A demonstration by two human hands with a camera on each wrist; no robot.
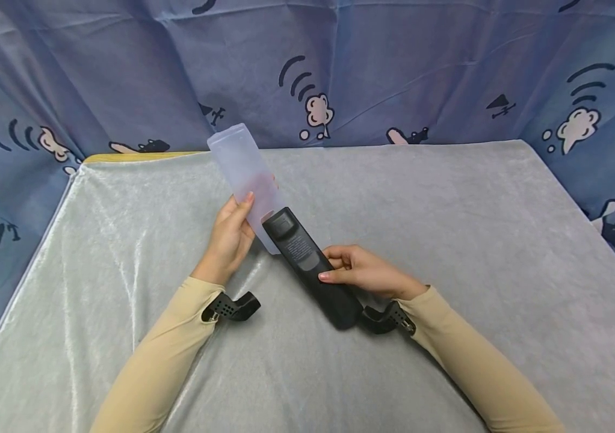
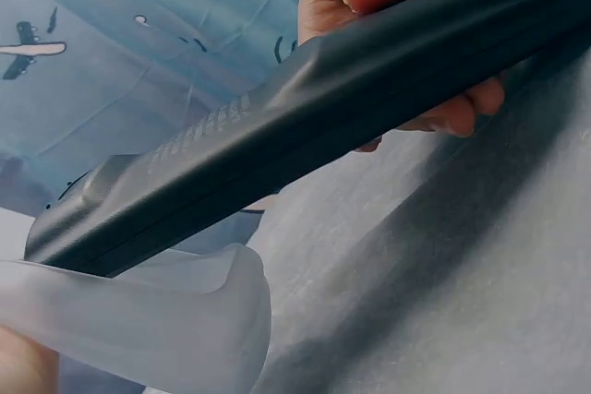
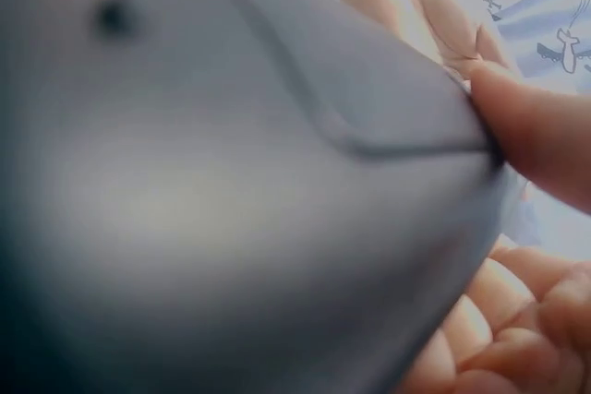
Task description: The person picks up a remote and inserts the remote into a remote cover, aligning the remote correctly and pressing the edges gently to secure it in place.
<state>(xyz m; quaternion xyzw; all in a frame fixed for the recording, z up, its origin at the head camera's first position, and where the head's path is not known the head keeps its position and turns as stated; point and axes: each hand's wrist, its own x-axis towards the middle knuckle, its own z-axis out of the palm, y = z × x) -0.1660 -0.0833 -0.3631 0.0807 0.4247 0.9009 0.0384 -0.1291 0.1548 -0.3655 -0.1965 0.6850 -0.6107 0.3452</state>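
In the head view my left hand [image 1: 226, 240] grips a long translucent sleeve-like cover [image 1: 236, 157], thumb on its near face and fingers showing faintly through it. My right hand [image 1: 364, 270] holds a long black remote control [image 1: 299, 255] by its edge, with the back and its printed label facing up. The remote slants, its far end overlapping the cover's near end. From the left wrist, the tip of the remote [image 2: 231, 163] appears at the mouth of the cover [image 2: 175, 320]. Close up in the right wrist view, the blurred remote [image 3: 185, 191] lies between thumb and curled fingers.
Pale grey velvety cloth [image 1: 448, 228] covers the table. A blue patterned curtain [image 1: 394, 66] hangs behind it and along both sides. A strip of yellow [image 1: 139, 157] shows at the back left edge. Each wrist carries a black camera mount [image 1: 237, 307].
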